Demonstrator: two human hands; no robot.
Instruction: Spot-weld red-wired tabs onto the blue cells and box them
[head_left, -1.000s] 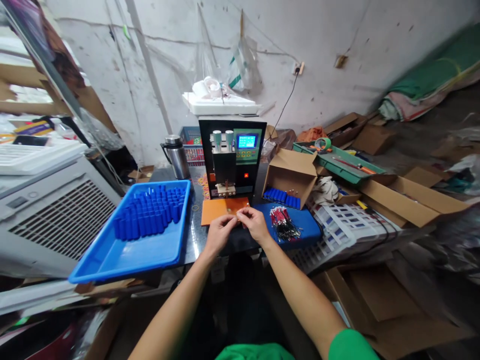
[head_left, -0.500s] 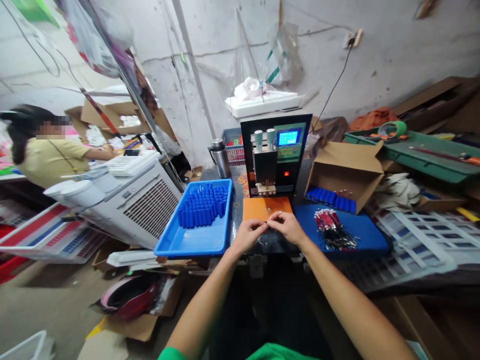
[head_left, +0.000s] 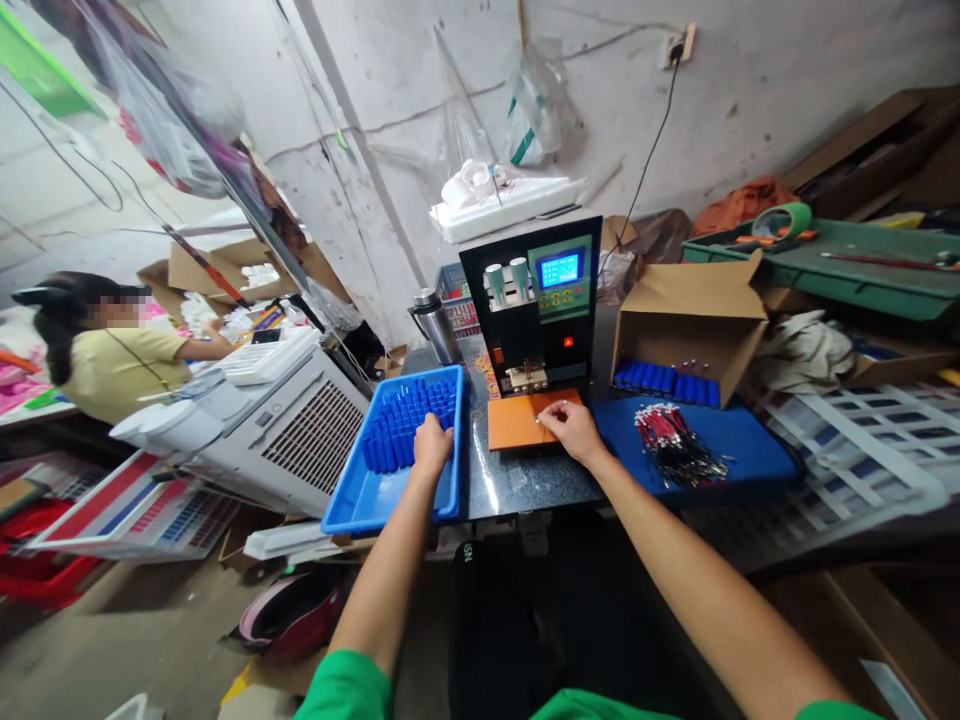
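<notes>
Reaching left hand (head_left: 433, 443), blue plastic tray (head_left: 352, 507)

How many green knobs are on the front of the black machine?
2. The green knobs sit side by side on the machine, left of its lit blue screen: one at, the other at. Others could be hidden round the sides.

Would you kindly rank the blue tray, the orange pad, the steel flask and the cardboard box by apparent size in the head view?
1. Blue tray, though it is nearest the camera.
2. Cardboard box, not far behind.
3. Orange pad.
4. Steel flask, farther back, so its rank is unsure.
</notes>
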